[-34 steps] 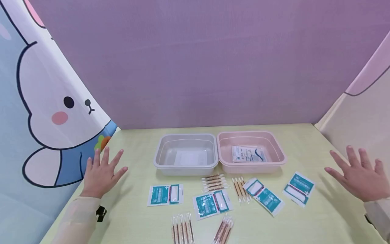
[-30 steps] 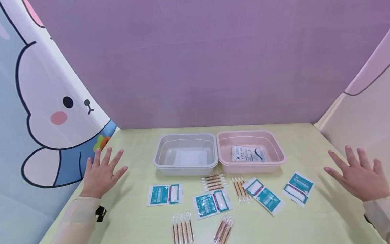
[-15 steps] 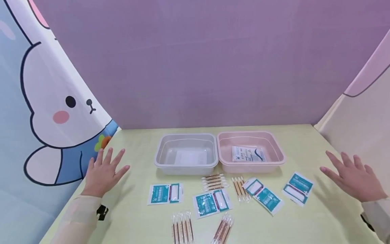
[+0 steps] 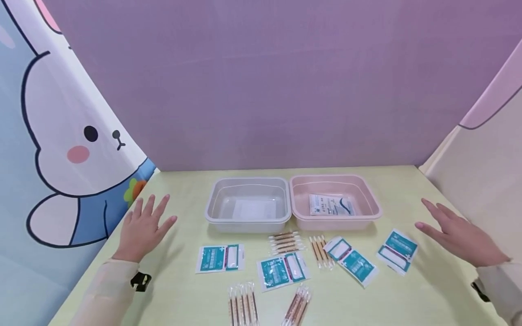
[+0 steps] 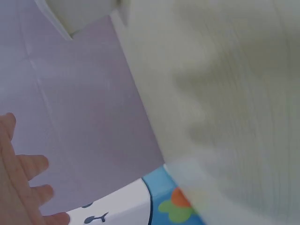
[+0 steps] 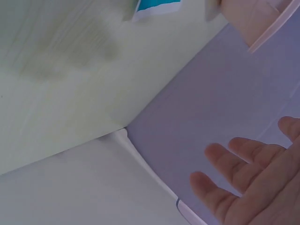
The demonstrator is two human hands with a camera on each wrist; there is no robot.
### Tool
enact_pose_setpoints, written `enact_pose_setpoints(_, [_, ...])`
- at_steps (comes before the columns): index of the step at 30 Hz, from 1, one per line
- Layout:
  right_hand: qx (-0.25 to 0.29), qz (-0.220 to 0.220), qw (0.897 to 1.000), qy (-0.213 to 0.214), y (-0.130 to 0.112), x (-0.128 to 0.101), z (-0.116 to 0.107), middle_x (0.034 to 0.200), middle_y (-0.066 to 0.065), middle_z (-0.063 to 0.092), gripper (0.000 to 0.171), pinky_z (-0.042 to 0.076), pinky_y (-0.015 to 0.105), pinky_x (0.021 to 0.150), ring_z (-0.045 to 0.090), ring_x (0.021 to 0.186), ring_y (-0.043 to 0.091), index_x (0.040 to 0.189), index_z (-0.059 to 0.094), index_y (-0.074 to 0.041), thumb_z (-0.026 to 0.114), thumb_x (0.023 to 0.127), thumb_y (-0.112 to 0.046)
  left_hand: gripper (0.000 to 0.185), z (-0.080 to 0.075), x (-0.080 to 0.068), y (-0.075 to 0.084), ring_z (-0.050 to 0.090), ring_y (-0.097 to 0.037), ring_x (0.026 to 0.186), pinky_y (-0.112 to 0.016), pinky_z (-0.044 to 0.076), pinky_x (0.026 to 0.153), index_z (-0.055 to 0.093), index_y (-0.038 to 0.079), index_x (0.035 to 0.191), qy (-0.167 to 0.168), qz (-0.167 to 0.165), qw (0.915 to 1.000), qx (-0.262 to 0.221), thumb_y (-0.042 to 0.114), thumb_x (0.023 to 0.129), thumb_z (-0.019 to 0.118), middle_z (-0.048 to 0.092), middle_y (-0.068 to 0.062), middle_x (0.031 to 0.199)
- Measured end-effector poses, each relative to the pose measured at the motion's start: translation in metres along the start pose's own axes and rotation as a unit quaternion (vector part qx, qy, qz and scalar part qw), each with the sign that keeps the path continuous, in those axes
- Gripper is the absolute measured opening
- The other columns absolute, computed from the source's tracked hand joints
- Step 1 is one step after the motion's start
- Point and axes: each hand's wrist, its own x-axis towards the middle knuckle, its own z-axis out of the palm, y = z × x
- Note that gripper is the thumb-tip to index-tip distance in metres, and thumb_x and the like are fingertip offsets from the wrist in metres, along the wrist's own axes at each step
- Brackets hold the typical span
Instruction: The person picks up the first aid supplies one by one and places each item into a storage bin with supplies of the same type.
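In the head view my left hand point(image 4: 142, 231) hovers above the left of the table, fingers spread, holding nothing. Nearest to it lies a teal-and-white packet point(image 4: 220, 258). My right hand point(image 4: 461, 237) is over the right side, fingers extended and bare. Close to it is another teal-and-white packet point(image 4: 397, 251). Two more such packets, a middle one point(image 4: 283, 271) and a slanted one point(image 4: 352, 261), lie between. Bundles of wrapped cotton swabs lie about: one by the bins point(image 4: 287, 243), one upright beside it point(image 4: 321, 251), and two in front, left point(image 4: 243, 304) and right point(image 4: 297, 306).
A grey-white plastic bin point(image 4: 248, 226) and a pink bin point(image 4: 338, 223) stand side by side at the back. Inside the pink one is a white-and-blue packet point(image 4: 332, 205). A purple cloth wall point(image 4: 285, 90) rises behind the table point(image 4: 179, 190); printed cloth flanks both sides.
My right hand has moved left, towards the nearby packet, and turned more side-on. My left hand has shifted slightly right. The packets, swabs and bins have stayed in place.
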Motion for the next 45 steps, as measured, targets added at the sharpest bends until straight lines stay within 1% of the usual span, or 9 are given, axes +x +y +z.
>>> enact_pose_setpoints(6, [0.105, -0.019, 0.994, -0.004, -0.012, 0.002, 0.003, 0.144, 0.043, 0.012, 0.080, 0.016, 0.073, 0.095, 0.015, 0.128, 0.062, 0.149, 0.000, 0.007, 0.051, 0.100, -0.029, 0.071, -0.001, 0.004, 0.009, 0.008, -0.057, 0.135, -0.069, 0.012, 0.103, 0.016, 0.002, 0.152, -0.029, -0.020, 0.9922, -0.119, 0.045, 0.101, 0.041, 0.016, -0.036, 0.149])
enact_pose_setpoints(10, [0.118, -0.030, 0.992, -0.006, -0.021, 0.004, 0.005, 0.144, 0.043, 0.015, 0.082, 0.024, 0.071, 0.093, 0.030, 0.120, 0.064, 0.148, 0.001, 0.009, 0.055, 0.098, -0.026, 0.073, -0.001, 0.008, 0.012, 0.006, -0.052, 0.138, -0.066, 0.008, 0.106, 0.009, 0.000, 0.152, -0.047, -0.030, 0.9759, -0.211, 0.042, 0.101, 0.042, 0.013, -0.032, 0.152])
enact_pose_setpoints(16, [0.097, -0.001, 0.994, -0.039, -0.026, 0.006, 0.004, 0.136, 0.045, 0.030, 0.084, 0.042, 0.065, 0.075, 0.050, 0.102, 0.060, 0.148, 0.001, 0.008, 0.055, 0.098, -0.032, 0.075, 0.001, 0.013, 0.018, 0.020, -0.050, 0.136, -0.064, 0.024, 0.102, -0.002, 0.010, 0.154, -0.093, -0.066, 0.9405, -0.320, 0.047, 0.101, 0.038, 0.018, -0.031, 0.152])
enact_pose_setpoints(18, [0.097, 0.005, 0.994, -0.044, -0.027, 0.005, 0.004, 0.130, 0.045, 0.038, 0.083, 0.045, 0.062, 0.073, 0.054, 0.099, 0.057, 0.148, 0.003, 0.009, 0.054, 0.098, -0.033, 0.076, 0.002, 0.013, 0.020, 0.025, -0.050, 0.134, -0.064, 0.028, 0.100, -0.002, 0.014, 0.154, -0.110, -0.083, 0.9339, -0.330, 0.051, 0.100, 0.037, 0.022, -0.031, 0.151])
enact_pose_setpoints(23, [0.111, 0.007, 0.993, -0.046, -0.031, 0.005, 0.008, 0.120, 0.042, 0.048, 0.081, 0.047, 0.058, 0.072, 0.059, 0.095, 0.050, 0.148, 0.008, 0.009, 0.055, 0.098, -0.032, 0.077, 0.008, 0.014, 0.026, 0.042, -0.046, 0.126, -0.060, 0.035, 0.098, 0.006, 0.013, 0.155, -0.133, -0.099, 0.9300, -0.328, 0.053, 0.098, 0.041, 0.041, -0.028, 0.142])
enact_pose_setpoints(28, [0.129, 0.003, 0.990, -0.051, -0.038, 0.005, 0.016, 0.119, 0.040, 0.049, 0.078, 0.048, 0.057, 0.071, 0.059, 0.096, 0.048, 0.147, 0.011, 0.009, 0.057, 0.097, -0.030, 0.076, 0.016, 0.015, 0.030, 0.054, -0.041, 0.114, -0.058, 0.038, 0.097, 0.011, 0.012, 0.155, -0.144, -0.114, 0.9150, -0.359, 0.051, 0.098, 0.043, 0.057, -0.025, 0.127])
enact_pose_setpoints(36, [0.155, 0.000, 0.986, -0.066, -0.055, 0.004, 0.031, 0.113, 0.028, 0.057, 0.075, 0.049, 0.051, 0.072, 0.061, 0.093, 0.035, 0.145, 0.021, 0.010, 0.060, 0.095, -0.030, 0.074, 0.020, 0.011, 0.036, 0.050, -0.042, 0.121, -0.066, 0.026, 0.100, 0.014, 0.012, 0.154, -0.184, -0.124, 0.8932, -0.391, 0.049, 0.098, 0.046, 0.060, -0.021, 0.125])
enact_pose_setpoints(41, [0.154, 0.006, 0.985, -0.083, -0.066, 0.005, 0.041, 0.105, 0.016, 0.060, 0.075, 0.048, 0.038, 0.066, 0.058, 0.082, 0.021, 0.142, 0.030, 0.011, 0.066, 0.091, -0.031, 0.069, 0.027, 0.012, 0.040, 0.056, -0.038, 0.114, -0.063, 0.030, 0.101, 0.017, 0.009, 0.153, -0.169, -0.125, 0.8776, -0.431, 0.041, 0.100, 0.047, 0.064, -0.021, 0.116])
enact_pose_setpoints(45, [0.154, -0.005, 0.984, -0.087, -0.071, 0.005, 0.048, 0.099, 0.010, 0.060, 0.075, 0.044, 0.032, 0.061, 0.053, 0.074, 0.015, 0.139, 0.036, 0.011, 0.071, 0.086, -0.028, 0.062, 0.033, 0.016, 0.045, 0.064, -0.030, 0.101, -0.048, 0.042, 0.096, 0.020, 0.007, 0.152, -0.147, -0.133, 0.8621, -0.466, 0.033, 0.102, 0.045, 0.068, -0.018, 0.106])
